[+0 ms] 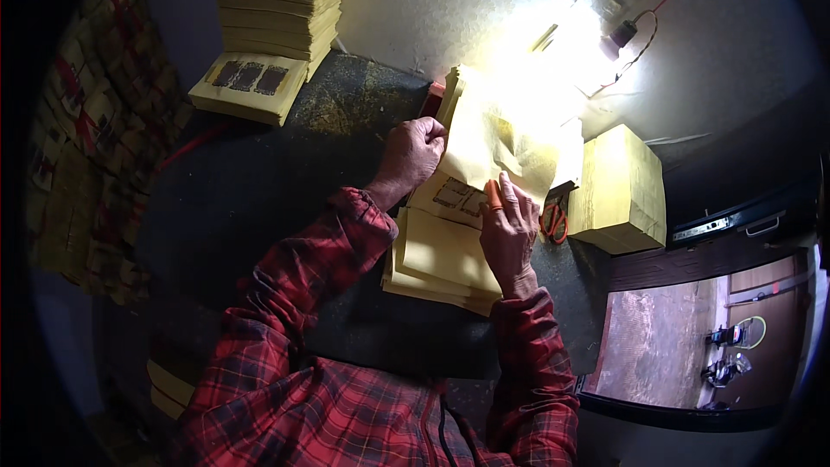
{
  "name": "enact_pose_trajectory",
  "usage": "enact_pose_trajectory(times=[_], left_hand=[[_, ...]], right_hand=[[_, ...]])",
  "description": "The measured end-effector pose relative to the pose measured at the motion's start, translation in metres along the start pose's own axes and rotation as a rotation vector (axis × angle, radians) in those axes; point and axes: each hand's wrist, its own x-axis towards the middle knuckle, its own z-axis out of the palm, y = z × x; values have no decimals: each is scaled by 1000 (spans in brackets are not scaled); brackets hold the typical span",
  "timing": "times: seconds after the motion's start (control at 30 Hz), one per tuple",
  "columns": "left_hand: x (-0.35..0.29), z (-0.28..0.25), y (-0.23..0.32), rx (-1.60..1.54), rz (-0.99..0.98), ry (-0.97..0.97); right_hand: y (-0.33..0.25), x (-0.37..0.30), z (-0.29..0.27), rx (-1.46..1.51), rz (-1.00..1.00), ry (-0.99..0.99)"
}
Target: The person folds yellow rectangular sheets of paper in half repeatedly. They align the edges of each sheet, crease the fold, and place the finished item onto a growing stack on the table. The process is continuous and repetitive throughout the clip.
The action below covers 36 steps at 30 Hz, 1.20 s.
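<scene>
A yellowish paper sheet [484,143], buckled and brightly lit, lies over a pile of similar paper in front of me. My left hand [415,154] is closed in a pinch at the sheet's left edge, its fingertips partly hidden. On the sheet's lower right part rest the stretched fingers of my right hand [512,233]; one finger wears an orange finger cover [494,195]. I cannot see that thumb. Beneath the sheet shows paper with dark printed panels [456,195]. Nearer to me lies a stack of plain folded paper [441,259], partly under my right hand.
Orange-handled scissors [554,221] lie beside a yellowish paper block [618,190] on the right. A tall paper stack [277,13] stands at the far left of the dark table [251,207]. A bare bulb [616,39] glares against the wall. Bundles with red ties [82,138] fill the left side.
</scene>
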Motion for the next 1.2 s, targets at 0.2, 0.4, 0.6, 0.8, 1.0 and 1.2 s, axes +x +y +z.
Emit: enact_pose_trajectory(times=[0.2, 0.4, 0.6, 0.8, 1.0, 1.2], left_hand=[[0, 1, -4, 35, 58, 24], [2, 3, -2, 33, 23, 12], [-1, 3, 5, 44, 0, 2], [-2, 7, -1, -4, 3, 52], [-3, 3, 3, 35, 41, 33], [-6, 3, 11, -41, -20, 4]], right_hand=[[-7, -3, -6, -31, -55, 34], [-2, 12, 1, -107, -39, 10], [-18, -17, -10, -52, -10, 6], [-60, -70, -39, 139, -16, -213], [-35, -50, -45, 742, 352, -671], [34, 36, 13, 3, 271, -80]])
